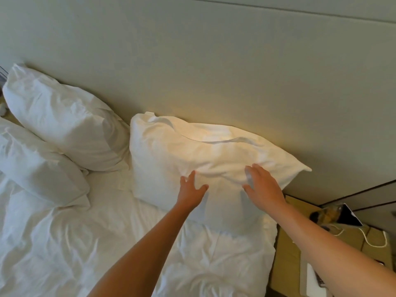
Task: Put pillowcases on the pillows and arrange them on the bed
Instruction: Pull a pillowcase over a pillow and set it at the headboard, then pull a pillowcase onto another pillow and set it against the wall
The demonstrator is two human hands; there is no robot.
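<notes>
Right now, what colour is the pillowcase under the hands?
Plain white, no pattern; the pillowcase looks faintly yellow from warm light. Head view shows it.

White pillows (203,151) and duvet (107,243); pale green-grey headboard (214,61); tan nightstand (287,260).

Dim, soft-focus view; warm light from the right glows on the pillow (214,151).

A bedroom, by the look of a hotel room — a bed (64,243) in rumpled white linen stands against a tall, plain padded headboard wall (214,61), with three white-cased pillows (64,123) propped along it. Just beside the bed sits a light wooden nightstand (287,254) — a white charging cable (372,241) and a dark tablet-like device (349,215) lie on it.
</notes>
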